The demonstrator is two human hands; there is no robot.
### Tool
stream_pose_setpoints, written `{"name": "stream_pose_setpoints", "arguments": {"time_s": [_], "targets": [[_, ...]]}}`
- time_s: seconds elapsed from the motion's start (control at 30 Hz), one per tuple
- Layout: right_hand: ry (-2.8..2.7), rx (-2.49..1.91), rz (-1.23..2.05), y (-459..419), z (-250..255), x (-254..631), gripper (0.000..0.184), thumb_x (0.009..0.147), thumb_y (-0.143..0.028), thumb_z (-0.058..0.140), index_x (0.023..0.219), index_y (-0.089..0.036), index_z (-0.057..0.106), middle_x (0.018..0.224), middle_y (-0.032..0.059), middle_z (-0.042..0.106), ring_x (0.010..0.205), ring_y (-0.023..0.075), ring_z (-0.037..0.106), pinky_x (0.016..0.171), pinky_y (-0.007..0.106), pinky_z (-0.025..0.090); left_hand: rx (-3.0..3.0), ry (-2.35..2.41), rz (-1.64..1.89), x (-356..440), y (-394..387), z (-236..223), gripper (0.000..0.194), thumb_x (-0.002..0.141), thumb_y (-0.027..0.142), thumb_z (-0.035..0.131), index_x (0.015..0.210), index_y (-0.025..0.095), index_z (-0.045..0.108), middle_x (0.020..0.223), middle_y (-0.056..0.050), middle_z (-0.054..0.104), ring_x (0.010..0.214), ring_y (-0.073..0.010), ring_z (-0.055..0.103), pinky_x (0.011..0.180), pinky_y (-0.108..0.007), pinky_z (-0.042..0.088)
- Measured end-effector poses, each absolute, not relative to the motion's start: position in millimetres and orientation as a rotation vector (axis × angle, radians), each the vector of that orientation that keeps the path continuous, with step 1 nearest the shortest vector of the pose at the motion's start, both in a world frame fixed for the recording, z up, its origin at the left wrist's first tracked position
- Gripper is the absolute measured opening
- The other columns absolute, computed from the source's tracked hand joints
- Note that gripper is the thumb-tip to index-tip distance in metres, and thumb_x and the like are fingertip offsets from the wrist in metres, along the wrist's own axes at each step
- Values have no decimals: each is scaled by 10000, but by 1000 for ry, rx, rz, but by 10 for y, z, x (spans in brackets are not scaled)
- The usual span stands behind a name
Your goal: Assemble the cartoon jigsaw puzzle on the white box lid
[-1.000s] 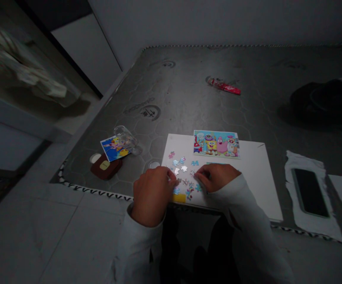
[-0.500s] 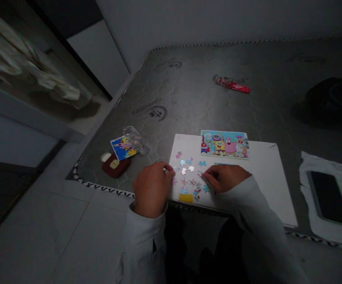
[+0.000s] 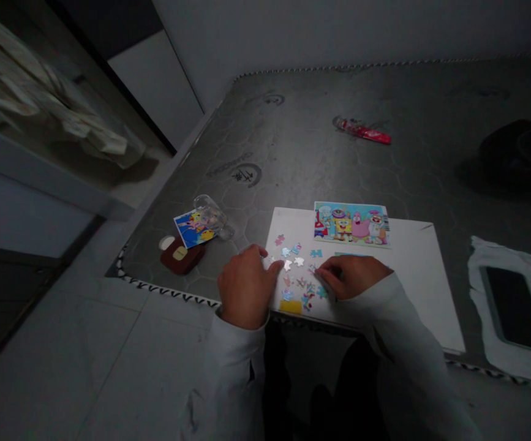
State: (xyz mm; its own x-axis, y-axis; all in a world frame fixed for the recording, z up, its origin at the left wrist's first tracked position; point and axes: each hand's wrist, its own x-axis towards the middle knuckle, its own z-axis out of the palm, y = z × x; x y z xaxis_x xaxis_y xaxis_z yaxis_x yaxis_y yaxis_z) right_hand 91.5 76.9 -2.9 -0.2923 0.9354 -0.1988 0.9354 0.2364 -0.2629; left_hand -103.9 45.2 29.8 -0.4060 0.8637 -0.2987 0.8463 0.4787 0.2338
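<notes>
The puzzle piece [image 3: 312, 269] lies just left of our nearer right hand [image 3: 356, 277], fingers narrow — grip and long axis unclear; our left hand's [image 3: 247, 289] fingers spread wide.

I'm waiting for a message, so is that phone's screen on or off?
Off, it seems: the phone lies on a crumpled white sheet, and its face is dark, with no glow or icons showing.

One head-worn camera looks forward and down over the puzzle pieces [image 3: 299, 261] from a fairly near, raised spot
</notes>
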Motion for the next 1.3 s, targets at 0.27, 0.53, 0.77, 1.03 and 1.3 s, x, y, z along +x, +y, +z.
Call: {"name": "stream_pose_setpoints", "arguments": {"time_s": [0.27,0.53,0.77,1.03,1.3], "targets": [[-2493,-1902,569,776,21,909,225,924,-436,639,899,-321,831,837,17,801,732,202,689,606,317,365,1462,2311,102,-1065,439,286,204,901,383,712,1080,307,777,1039,-39,797,935,-250,718,736,-336,431],[-2475,-1893,545,767,-8,917,240,922,-458,637,874,-313,822,810,13,796,721,198,689,599,311,343,1456,2301,143,-1062,445,283,303,876,433,744,1150,304,747,943,-27,793,895,-255,714,708,-330,419],[-2511,-1920,630,775,158,877,225,941,-406,635,928,-303,834,890,40,812,760,210,698,608,317,350,1424,2329,98,-1062,459,271,271,859,454,760,1076,293,777,1004,-54,795,933,-266,719,758,-346,460],[-2503,-1935,638,765,158,879,259,959,-423,612,969,-301,840,957,46,817,806,217,697,619,317,344,1473,2306,100,-1069,453,280,289,871,476,742,1105,305,756,943,-31,791,908,-266,724,692,-338,418],[-2470,-1866,611,761,88,927,287,953,-465,603,914,-300,835,860,50,802,732,208,674,605,322,353,1458,2310,64,-1083,461,254,291,852,463,766,1092,299,770,971,-42,790,948,-265,724,740,-336,451]]}}
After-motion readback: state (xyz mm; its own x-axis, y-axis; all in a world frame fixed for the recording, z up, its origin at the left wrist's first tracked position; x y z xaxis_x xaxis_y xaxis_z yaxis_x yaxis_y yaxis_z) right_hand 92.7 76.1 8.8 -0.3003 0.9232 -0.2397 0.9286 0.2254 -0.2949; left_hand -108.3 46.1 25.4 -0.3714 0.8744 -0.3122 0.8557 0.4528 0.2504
